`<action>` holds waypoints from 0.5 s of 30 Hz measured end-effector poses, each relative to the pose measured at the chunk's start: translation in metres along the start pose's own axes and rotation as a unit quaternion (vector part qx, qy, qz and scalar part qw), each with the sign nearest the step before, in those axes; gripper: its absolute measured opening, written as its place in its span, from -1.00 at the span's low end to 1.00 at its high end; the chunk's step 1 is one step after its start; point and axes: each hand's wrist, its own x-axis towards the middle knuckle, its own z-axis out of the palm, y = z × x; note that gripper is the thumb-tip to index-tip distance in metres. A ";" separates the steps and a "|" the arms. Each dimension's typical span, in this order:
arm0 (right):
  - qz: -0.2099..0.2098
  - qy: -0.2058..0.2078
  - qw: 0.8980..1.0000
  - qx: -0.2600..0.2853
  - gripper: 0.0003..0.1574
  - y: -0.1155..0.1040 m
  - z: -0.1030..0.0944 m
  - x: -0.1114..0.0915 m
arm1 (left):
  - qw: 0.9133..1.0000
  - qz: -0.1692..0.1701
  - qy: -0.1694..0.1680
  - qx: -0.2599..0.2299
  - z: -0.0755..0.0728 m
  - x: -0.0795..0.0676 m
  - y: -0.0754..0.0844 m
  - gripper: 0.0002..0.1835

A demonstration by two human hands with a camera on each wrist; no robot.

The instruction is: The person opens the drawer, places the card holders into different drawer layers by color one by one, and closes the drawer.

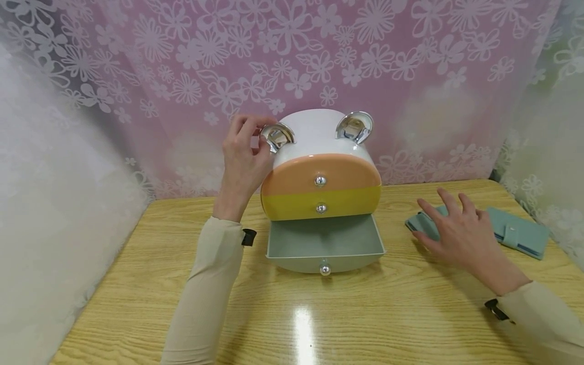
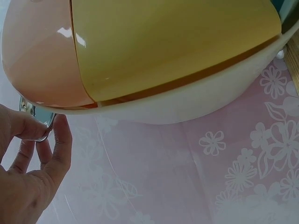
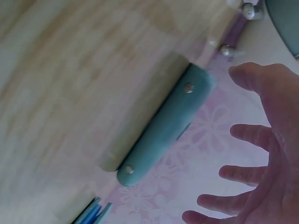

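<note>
A white bear-shaped drawer box (image 1: 315, 129) stands upright on the table, with shiny silver ears on top. My left hand (image 1: 244, 159) pinches its left ear (image 1: 280, 133) between thumb and fingers; the left wrist view has the thumb (image 2: 28, 125) against that ear. The orange drawer (image 1: 292, 177) and yellow drawer (image 1: 292, 205) are closed, while the green bottom drawer (image 1: 296, 264) is pulled out. Over a teal wallet (image 1: 412, 223) with a snap strap hovers my right hand (image 1: 465, 235), fingers spread. In the right wrist view this wallet (image 3: 163, 128) lies apart from the fingertips.
A second teal wallet (image 1: 524, 235) with a snap strap lies at the table's right side. The wooden table (image 1: 365, 314) meets a pink flowered curtain (image 1: 191, 101) behind the box. Pale fabric (image 1: 55, 203) hangs at both sides. The box's right ear (image 1: 355, 126) stands free.
</note>
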 end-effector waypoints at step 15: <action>-0.007 -0.085 0.996 -0.014 -0.03 0.009 0.010 0.004 | 1.000 -0.007 -0.002 -0.004 0.000 0.000 0.001 -0.66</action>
